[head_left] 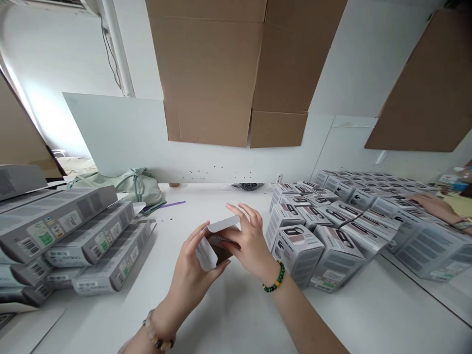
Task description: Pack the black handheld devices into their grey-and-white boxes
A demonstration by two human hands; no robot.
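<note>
While L hand (191, 265) grips open carton (218, 246), R hand (254, 246) on its flap end, i.e. both clamped on same pc; boxes (339, 241) stacked R, grey cartons (88, 228) L.

A single camera, worn on the person's head, looks forward and down across a white table (232, 324). It sits above and behind the left hand (193, 268) and right hand (254, 243), which are near it, at lower middle. The wall (221, 167) faces it farther off, across the upper half. The wide view takes in boxes (94, 236) on both sides.
</note>
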